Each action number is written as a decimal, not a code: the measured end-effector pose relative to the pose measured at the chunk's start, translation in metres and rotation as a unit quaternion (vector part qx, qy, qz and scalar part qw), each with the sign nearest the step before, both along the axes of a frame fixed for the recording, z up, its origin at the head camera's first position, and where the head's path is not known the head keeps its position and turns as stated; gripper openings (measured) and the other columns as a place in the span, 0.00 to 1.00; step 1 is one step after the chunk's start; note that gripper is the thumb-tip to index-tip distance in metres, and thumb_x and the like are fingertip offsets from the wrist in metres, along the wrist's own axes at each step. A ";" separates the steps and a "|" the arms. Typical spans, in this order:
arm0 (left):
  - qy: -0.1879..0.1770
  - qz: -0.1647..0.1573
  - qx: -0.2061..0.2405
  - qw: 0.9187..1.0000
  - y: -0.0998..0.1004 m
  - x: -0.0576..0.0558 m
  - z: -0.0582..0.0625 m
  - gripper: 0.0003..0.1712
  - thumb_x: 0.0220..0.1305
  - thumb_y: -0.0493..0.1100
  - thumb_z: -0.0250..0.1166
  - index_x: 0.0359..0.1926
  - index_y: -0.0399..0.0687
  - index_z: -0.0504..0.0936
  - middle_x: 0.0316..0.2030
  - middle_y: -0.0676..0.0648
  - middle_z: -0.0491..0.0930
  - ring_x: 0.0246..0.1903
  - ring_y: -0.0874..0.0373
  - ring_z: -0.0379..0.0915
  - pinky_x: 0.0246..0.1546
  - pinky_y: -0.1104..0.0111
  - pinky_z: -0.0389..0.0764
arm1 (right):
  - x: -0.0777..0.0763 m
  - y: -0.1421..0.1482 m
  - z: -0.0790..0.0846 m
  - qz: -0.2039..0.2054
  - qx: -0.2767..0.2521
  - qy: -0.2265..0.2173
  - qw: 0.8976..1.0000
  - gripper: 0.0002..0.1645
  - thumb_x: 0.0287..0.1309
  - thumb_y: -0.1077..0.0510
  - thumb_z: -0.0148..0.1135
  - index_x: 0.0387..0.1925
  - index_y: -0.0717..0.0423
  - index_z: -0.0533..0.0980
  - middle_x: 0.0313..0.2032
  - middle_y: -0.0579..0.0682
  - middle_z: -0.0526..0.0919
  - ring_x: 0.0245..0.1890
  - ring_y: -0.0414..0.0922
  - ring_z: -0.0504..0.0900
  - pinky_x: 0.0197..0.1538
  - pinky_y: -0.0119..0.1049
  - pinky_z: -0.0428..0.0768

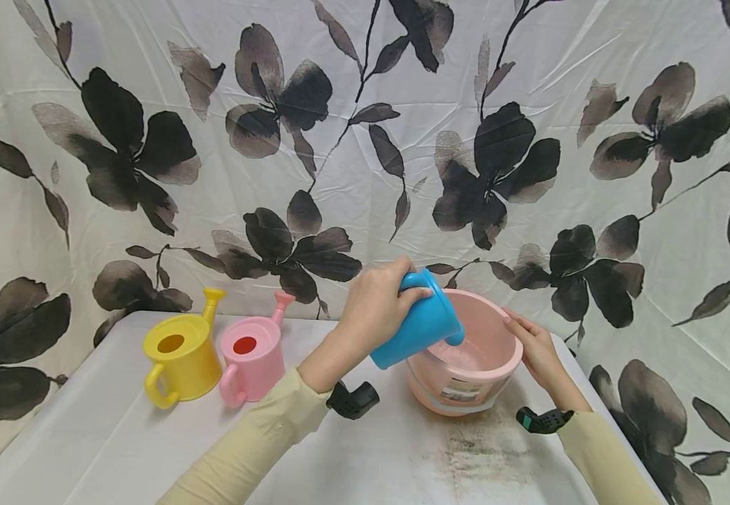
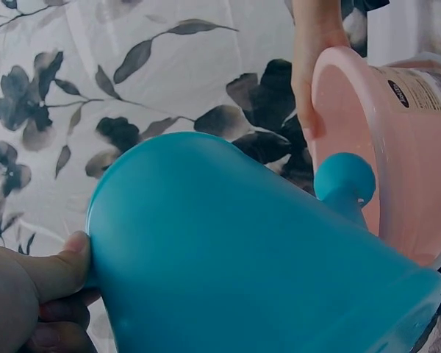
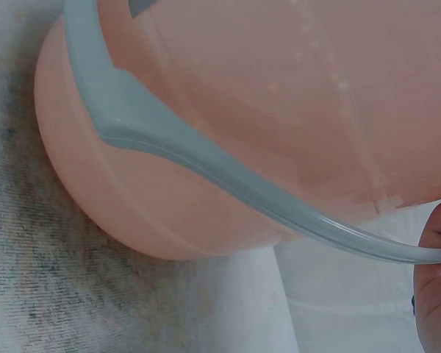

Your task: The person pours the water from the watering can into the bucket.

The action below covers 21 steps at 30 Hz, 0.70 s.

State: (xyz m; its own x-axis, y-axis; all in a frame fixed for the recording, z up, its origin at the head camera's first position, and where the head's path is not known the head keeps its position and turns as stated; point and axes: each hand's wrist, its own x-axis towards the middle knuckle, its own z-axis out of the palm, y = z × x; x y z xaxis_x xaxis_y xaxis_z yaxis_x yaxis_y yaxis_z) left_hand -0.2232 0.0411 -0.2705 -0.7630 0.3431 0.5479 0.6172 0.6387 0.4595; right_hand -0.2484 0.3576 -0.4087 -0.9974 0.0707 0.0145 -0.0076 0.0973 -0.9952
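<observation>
My left hand [image 1: 377,301] grips a blue watering can [image 1: 418,326] by its handle, thumb on top. Tipped forward, the can hangs at the left side of a pale pink bucket [image 1: 428,382], its spout head [image 2: 344,176] overlapping the bucket's opening in the left wrist view. At the far right of the rim, my right hand [image 1: 536,349] holds the bucket, fingers over the edge. The bucket leans toward the can, and its grey-white carrying handle [image 3: 206,162] hangs down along the outside. Inside the can is hidden.
A yellow watering can [image 1: 181,358] and a pink watering can [image 1: 254,361] stand side by side at the table's left. Dark smudges [image 1: 481,449] mark the white table [image 1: 339,463] in front of the bucket. A floral cloth [image 1: 365,140] hangs behind.
</observation>
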 end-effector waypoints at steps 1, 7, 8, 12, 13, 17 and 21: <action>0.000 -0.001 0.001 1.000 0.000 0.000 0.000 0.13 0.61 0.51 0.66 0.36 0.47 0.77 0.31 0.45 0.85 0.31 0.53 0.81 0.29 0.64 0.78 | 0.000 0.000 0.000 0.000 0.000 0.000 1.000 0.38 0.70 0.49 0.50 0.71 0.67 0.53 0.43 0.24 0.76 0.45 0.19 0.75 0.47 0.19 0.76; 0.002 -0.003 0.004 1.000 0.000 -0.001 -0.001 0.13 0.61 0.51 0.66 0.35 0.47 0.77 0.29 0.45 0.84 0.29 0.53 0.81 0.27 0.65 0.76 | 0.000 0.000 -0.001 0.002 0.000 0.004 1.000 0.39 0.70 0.48 0.51 0.71 0.68 0.53 0.45 0.25 0.76 0.46 0.19 0.75 0.48 0.19 0.76; 0.002 -0.003 0.004 1.000 0.000 -0.001 -0.001 0.13 0.61 0.51 0.66 0.35 0.47 0.77 0.29 0.45 0.84 0.29 0.53 0.81 0.27 0.65 0.76 | 0.000 0.000 -0.001 0.003 -0.001 0.005 1.000 0.39 0.70 0.49 0.51 0.71 0.68 0.53 0.45 0.24 0.76 0.46 0.19 0.75 0.48 0.19 0.76; -0.003 -0.004 0.005 1.000 0.000 -0.001 0.000 0.13 0.61 0.51 0.66 0.35 0.47 0.77 0.29 0.45 0.84 0.30 0.53 0.81 0.28 0.65 0.76 | 0.000 0.000 -0.002 0.004 -0.002 0.008 1.000 0.39 0.70 0.49 0.51 0.70 0.69 0.52 0.43 0.23 0.76 0.46 0.20 0.76 0.47 0.19 0.77; -0.005 -0.005 0.005 1.000 0.000 -0.001 -0.001 0.13 0.61 0.51 0.66 0.35 0.47 0.77 0.30 0.45 0.84 0.30 0.53 0.81 0.28 0.65 0.76 | 0.000 0.000 -0.002 0.004 -0.001 0.008 1.000 0.39 0.70 0.49 0.51 0.70 0.69 0.52 0.42 0.23 0.76 0.46 0.20 0.76 0.47 0.20 0.77; -0.013 -0.007 0.005 1.000 0.000 -0.001 0.000 0.13 0.62 0.50 0.65 0.37 0.46 0.77 0.31 0.44 0.84 0.31 0.53 0.81 0.29 0.65 0.77 | 0.000 0.001 -0.002 0.004 0.004 0.006 1.000 0.39 0.70 0.48 0.51 0.70 0.68 0.53 0.44 0.24 0.76 0.46 0.20 0.76 0.47 0.19 0.76; -0.017 -0.006 0.003 1.000 0.000 0.000 0.002 0.13 0.63 0.51 0.65 0.39 0.46 0.78 0.33 0.44 0.84 0.32 0.53 0.81 0.30 0.64 0.78 | 0.000 0.001 -0.001 0.004 0.002 0.002 1.000 0.38 0.70 0.48 0.50 0.71 0.67 0.53 0.45 0.25 0.76 0.46 0.20 0.75 0.48 0.19 0.76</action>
State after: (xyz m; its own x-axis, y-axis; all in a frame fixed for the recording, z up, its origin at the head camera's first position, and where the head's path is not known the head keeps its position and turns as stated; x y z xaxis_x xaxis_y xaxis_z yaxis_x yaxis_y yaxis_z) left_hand -0.2234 0.0413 -0.2686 -0.7777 0.3479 0.5236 0.6078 0.6287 0.4850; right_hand -0.2483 0.3590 -0.4096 -0.9978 0.0627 0.0196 -0.0131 0.1020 -0.9947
